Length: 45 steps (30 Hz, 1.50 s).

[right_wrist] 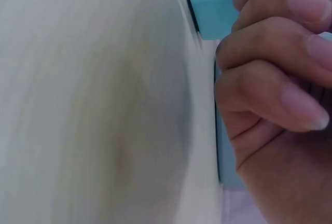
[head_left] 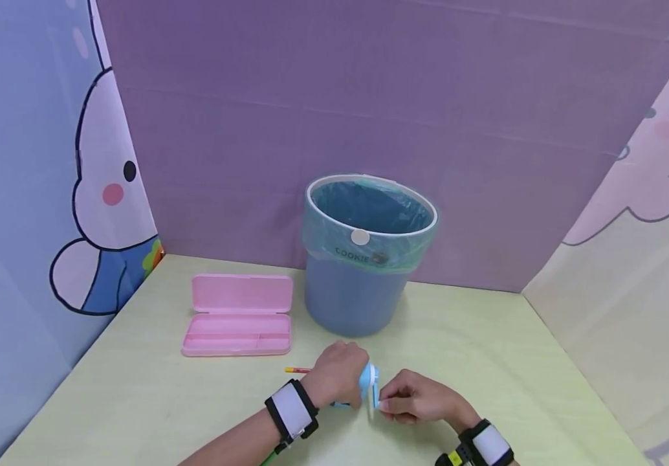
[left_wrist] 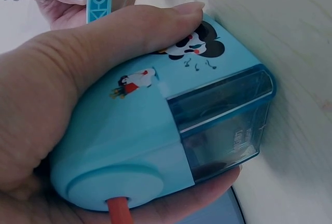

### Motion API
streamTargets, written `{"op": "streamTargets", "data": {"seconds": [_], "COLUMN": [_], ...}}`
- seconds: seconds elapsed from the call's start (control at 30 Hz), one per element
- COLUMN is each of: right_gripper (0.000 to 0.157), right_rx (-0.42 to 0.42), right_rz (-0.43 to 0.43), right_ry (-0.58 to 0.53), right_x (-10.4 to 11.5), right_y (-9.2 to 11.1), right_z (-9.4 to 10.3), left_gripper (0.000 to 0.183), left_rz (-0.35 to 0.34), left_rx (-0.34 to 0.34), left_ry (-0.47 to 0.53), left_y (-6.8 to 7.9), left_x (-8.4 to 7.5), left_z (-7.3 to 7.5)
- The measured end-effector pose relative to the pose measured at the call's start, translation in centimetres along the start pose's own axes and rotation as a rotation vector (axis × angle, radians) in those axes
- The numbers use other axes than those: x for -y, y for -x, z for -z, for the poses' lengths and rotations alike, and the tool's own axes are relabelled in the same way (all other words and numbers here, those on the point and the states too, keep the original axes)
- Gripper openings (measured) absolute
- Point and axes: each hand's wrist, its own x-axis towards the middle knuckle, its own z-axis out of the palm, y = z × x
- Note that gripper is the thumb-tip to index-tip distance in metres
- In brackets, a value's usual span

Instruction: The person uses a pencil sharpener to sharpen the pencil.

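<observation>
Head view: At the bench (head_left: 136,401), a left hand (head_left: 337,372) gripped a blue crank pencil sharpener (left_wrist: 129,130); a red pencil (head_left: 296,370) jutted leftward from its port, while the right hand (head_left: 418,398), nearer the opposite side, pinched the crank handle (head_left: 376,396).

In the head view, the left hand (head_left: 337,372) hides most of the sharpener (left_wrist: 129,130) and the middle of the pencil (head_left: 296,370), whose markings are too small to read; the pencil's point is out of sight inside the sharpener, and the left wrist view's bottom edge cuts its shaft; the right hand (head_left: 418,398) covers the end of the crank (head_left: 375,393); small print on the clear drawer (left_wrist: 228,136) is illegible; the tabletop (right_wrist: 78,105) blurs in the right wrist view; the bottom inside the bin (head_left: 352,298) is hidden.
</observation>
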Motion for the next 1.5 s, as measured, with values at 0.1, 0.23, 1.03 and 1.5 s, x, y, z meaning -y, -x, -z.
{"op": "streamTargets", "data": {"seconds": [0.1, 0.23, 1.03, 1.5], "right_gripper": [0.033, 0.033, 0.030, 0.030], "right_rx": [-0.004, -0.001, -0.028, -0.091], "right_rz": [-0.001, 0.010, 0.115, 0.112], "right_ry": [0.007, -0.008, -0.092, -0.049], "right_x": [0.3, 0.3, 1.3, 2.1], "right_y": [0.0, 0.1, 0.8, 0.7], "right_z": [0.2, 0.2, 0.6, 1.0], "left_gripper": [0.043, 0.044, 0.044, 0.042], "left_rz": [0.001, 0.008, 0.012, -0.015], "left_rx": [-0.003, 0.011, 0.036, 0.008], "left_ry": [-0.009, 0.003, 0.027, 0.034], "left_y": [-0.1, -0.1, -0.1, 0.0], "left_x": [0.0, -0.1, -0.5, 0.0], "left_z": [0.1, 0.3, 0.3, 0.1]}}
